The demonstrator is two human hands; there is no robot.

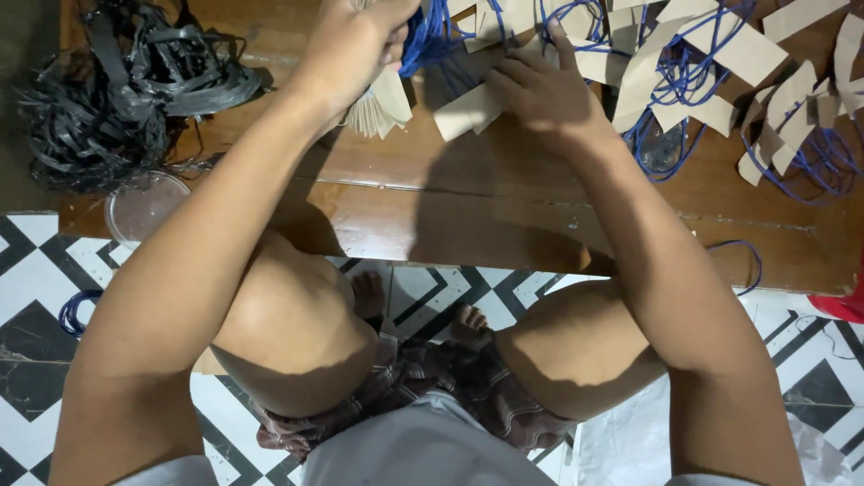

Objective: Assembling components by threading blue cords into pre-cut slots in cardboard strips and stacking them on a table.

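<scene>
Two hands mid-sorting: left hand grip closed on tan tag stack, right hand pinching one tag; needing blue cord threaded next, probably.

Bare arms, bare knees, bare feet. Dressed in a pale grey shirt and dark plaid shorts.

Glossy wood table, matt paper tags w/ blue cord, shiny black plastic strips.

Two hands, one clear lid, one black strap heap.
</scene>
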